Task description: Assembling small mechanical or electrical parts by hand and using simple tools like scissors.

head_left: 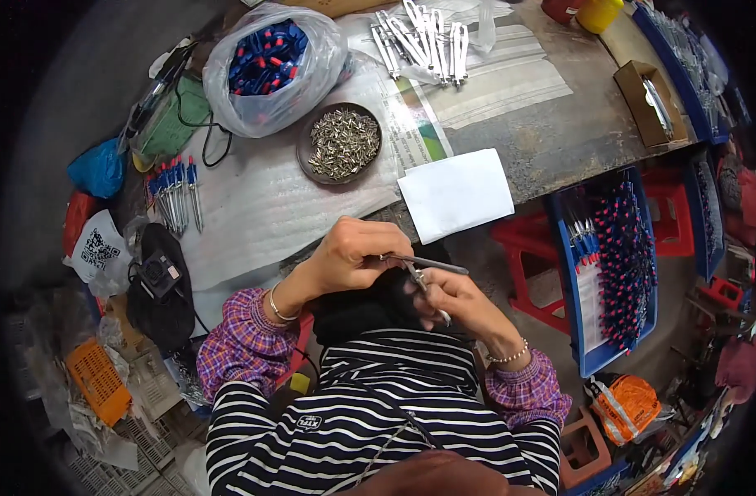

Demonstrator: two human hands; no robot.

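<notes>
Close to my body, just off the table's front edge, my two hands meet. My left hand (pixel 360 248) is closed in a pinch on a small dark metal end at its fingertips; its exact kind is too small to tell. My right hand (pixel 465 304) has its fingers wrapped round a slim silver metal piece (pixel 419 279). A grey bar (pixel 444 266) sticks out to the right above those fingers, touching or crossing the silver piece. Beyond my hands are a round dark bowl (pixel 302 157) of small metal pins and a white paper sheet (pixel 456 195).
A clear bag (pixel 221 91) of blue-and-red parts stands at the back left. Silver tools (pixel 432 45) lie at the back; blue-handled ones (pixel 173 194) lie at left. Right of the table, a blue tray (pixel 591 310) of blue-and-red pieces rests by red stools (pixel 527 248).
</notes>
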